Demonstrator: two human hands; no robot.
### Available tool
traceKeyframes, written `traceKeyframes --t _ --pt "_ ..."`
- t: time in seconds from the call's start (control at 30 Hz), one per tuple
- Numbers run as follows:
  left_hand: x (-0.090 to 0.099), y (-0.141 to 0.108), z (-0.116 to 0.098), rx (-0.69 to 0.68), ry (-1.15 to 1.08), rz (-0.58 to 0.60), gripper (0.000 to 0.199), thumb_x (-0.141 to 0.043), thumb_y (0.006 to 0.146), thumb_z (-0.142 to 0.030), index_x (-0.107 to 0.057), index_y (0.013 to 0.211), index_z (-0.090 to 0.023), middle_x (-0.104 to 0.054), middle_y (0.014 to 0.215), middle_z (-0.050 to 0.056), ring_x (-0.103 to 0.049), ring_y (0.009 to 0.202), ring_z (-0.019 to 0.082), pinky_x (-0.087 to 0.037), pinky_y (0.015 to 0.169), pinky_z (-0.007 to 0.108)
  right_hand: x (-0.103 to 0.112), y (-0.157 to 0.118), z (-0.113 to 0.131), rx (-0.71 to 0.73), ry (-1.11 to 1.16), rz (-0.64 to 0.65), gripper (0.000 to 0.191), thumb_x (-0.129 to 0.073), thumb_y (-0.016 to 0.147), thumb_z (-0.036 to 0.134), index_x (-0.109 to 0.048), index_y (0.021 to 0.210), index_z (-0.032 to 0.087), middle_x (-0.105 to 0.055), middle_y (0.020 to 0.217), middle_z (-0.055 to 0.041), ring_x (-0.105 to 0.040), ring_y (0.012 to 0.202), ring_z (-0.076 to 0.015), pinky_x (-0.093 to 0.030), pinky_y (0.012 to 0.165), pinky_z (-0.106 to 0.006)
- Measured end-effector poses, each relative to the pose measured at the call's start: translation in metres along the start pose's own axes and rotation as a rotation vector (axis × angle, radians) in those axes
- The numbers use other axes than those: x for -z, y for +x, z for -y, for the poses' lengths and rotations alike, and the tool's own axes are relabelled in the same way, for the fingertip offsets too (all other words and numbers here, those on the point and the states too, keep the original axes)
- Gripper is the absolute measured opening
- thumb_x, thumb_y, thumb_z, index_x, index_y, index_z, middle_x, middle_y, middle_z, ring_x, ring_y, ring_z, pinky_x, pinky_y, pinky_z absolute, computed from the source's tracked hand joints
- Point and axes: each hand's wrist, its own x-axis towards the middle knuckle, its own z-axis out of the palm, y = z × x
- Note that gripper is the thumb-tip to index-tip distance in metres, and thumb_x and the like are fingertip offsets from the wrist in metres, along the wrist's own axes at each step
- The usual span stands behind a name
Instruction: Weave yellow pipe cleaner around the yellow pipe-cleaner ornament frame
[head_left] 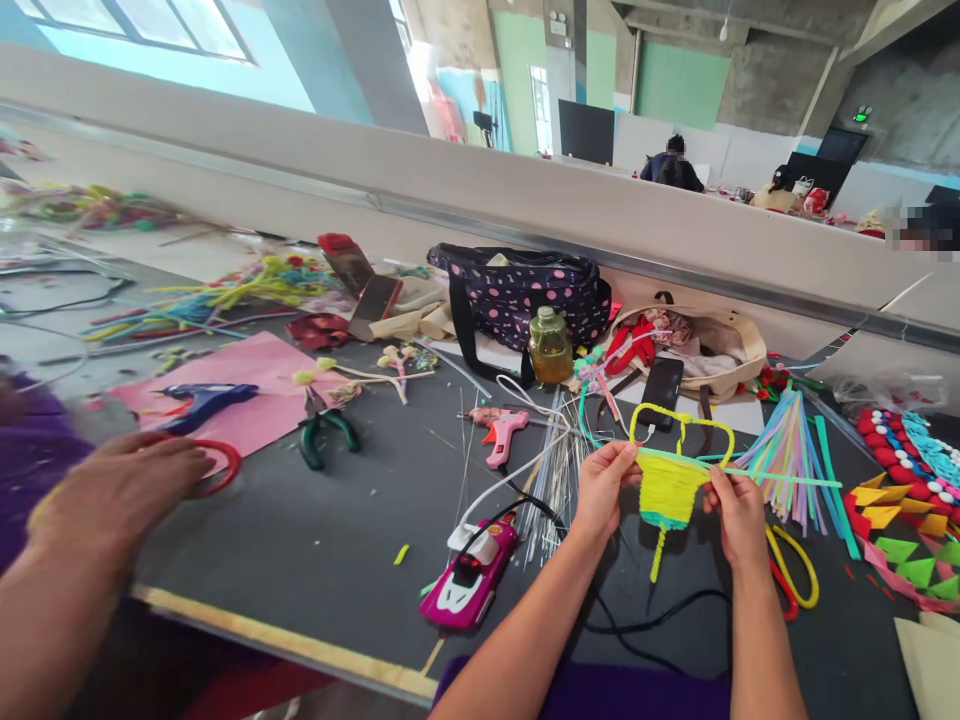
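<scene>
Between my two hands is a small basket-like piece [667, 492] wound from yellow pipe cleaner, with a teal band low down, a twisted yellow stem below and yellow loops on top. A light green pipe cleaner [787, 479] lies across its upper edge and sticks out to the right. My left hand [606, 482] pinches the left end of that edge, thumb and fingers closed. My right hand [738, 510] pinches the right end the same way. Yellow-and-red-handled scissors [795, 575] lie by my right wrist. A bunch of pastel pipe cleaners [793, 450] spreads behind it.
On the dark table [300, 540] lie a pink glue gun [504, 432], a purple car-shaped power strip [471, 580] with cords, thin wires [551, 490] and pliers [324, 432]. Bottle [550, 345] and bags stand behind. At left, a co-worker's hand [124, 480] is at red-handled scissors [229, 463].
</scene>
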Motion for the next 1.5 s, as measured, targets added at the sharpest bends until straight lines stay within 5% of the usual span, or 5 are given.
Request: traceKeyframes --t 0.23,0.83,1.23,1.5 --pt "-0.001 -0.001 -0.002 -0.022 0.034 -0.006 0.035 -0.082 0.056 -0.041 -0.07 0.073 -0.012 -0.063 0.061 0.003 -0.056 0.052 0.009 -0.047 0.05 0.02 0.0 -0.001 0.005 0.009 -0.051 -0.005 0.032 -0.075 0.067 0.045 -0.061 0.064 0.016 -0.052 0.054 0.0034 -0.045 0.045 -0.0087 -0.04 0.041 -0.021" --pt "-0.004 -0.002 0.002 -0.11 0.061 -0.055 0.033 -0.08 0.058 -0.042 -0.071 0.072 -0.013 -0.06 0.06 0.0 -0.052 0.052 0.007 -0.045 0.051 0.018 -0.002 0.001 0.008 -0.053 0.259 -0.17 0.032 -0.078 0.063 0.037 -0.061 0.081 0.017 -0.058 0.063 0.004 -0.048 0.047 -0.0067 -0.038 0.04 -0.019" --pt "-0.001 0.0 0.006 -0.01 -0.06 -0.038 0.033 -0.082 0.058 -0.037 -0.069 0.075 -0.012 -0.057 0.058 -0.001 -0.05 0.05 0.005 -0.041 0.047 0.015 -0.009 0.001 0.0 0.004 0.116 -0.319 0.041 -0.08 0.059 0.046 -0.061 0.077 0.015 -0.062 0.063 0.0021 -0.059 0.053 -0.0109 -0.041 0.038 -0.017" --pt "0.001 0.0 0.007 0.051 -0.118 0.01 0.033 -0.082 0.059 -0.034 -0.069 0.078 -0.011 -0.056 0.057 -0.001 -0.049 0.049 0.004 -0.04 0.047 0.015 -0.009 -0.001 0.001 0.033 0.136 -0.311 0.036 -0.08 0.061 0.041 -0.06 0.076 0.014 -0.06 0.056 0.0026 -0.052 0.046 -0.0078 -0.038 0.037 -0.016"
